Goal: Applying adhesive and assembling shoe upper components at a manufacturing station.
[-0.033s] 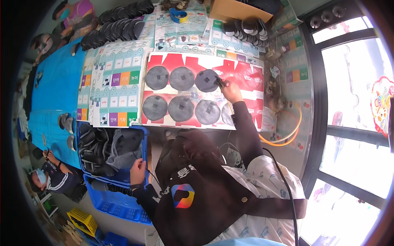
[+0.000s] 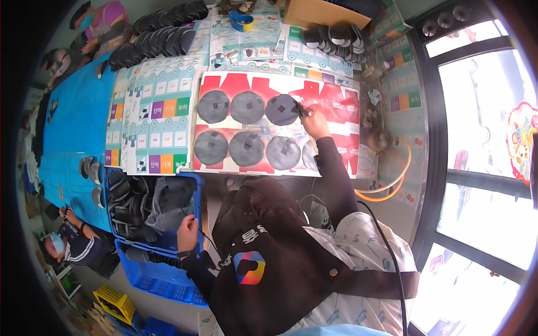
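Note:
My right hand (image 2: pixel 315 122) is closed around a small dark tool (image 2: pixel 302 110), which looks like a spray gun. Its tip is at the right edge of a round dark grey pad (image 2: pixel 282 109) with a small square patch. That pad is darker than the others and lies on a red and white printed sheet (image 2: pixel 314 92). Other grey pads, such as this one (image 2: pixel 247 148), lie in two rows; my right forearm partly covers the last in the near row. My left hand (image 2: pixel 188 232) is curled at the right rim of a blue crate (image 2: pixel 200 193); what its fingers hold is unclear.
Dark curved pieces and a clear plastic bag (image 2: pixel 171 204) fill the crate. Black pads (image 2: pixel 162 43) are stacked at the back left. A blue and yellow tape roll (image 2: pixel 242 22) and a cardboard box (image 2: pixel 325 14) stand behind. An orange hose (image 2: pixel 386 193) loops at right. Co-workers sit at left.

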{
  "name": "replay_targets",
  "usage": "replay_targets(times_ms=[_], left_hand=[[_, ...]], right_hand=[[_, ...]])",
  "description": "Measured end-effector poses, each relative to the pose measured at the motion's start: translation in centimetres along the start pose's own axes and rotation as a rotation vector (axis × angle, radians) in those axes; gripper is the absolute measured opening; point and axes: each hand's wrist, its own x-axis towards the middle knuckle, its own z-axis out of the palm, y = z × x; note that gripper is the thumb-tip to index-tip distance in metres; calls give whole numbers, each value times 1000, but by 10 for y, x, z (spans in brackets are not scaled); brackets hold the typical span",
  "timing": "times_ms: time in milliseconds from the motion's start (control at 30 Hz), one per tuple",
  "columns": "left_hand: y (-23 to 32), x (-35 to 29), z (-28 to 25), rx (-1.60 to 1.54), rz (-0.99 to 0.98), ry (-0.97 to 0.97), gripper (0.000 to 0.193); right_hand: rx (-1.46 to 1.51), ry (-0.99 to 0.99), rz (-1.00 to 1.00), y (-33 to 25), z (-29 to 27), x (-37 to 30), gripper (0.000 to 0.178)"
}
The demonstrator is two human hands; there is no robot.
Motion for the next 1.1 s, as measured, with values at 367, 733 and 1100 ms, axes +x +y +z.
replay_targets(times_ms=[367,733,1100], left_hand=[[-10,4,8,66,35,-18,36],[-1,20,7,-8,-2,-74,35],[13,38,3,41,82,-50,35]], right_hand=[[106,-159,-88,-40,-3,9,34],[103,-52,3,-10,-14,-4,22],[-18,0,83,5,-17,-28,22]])
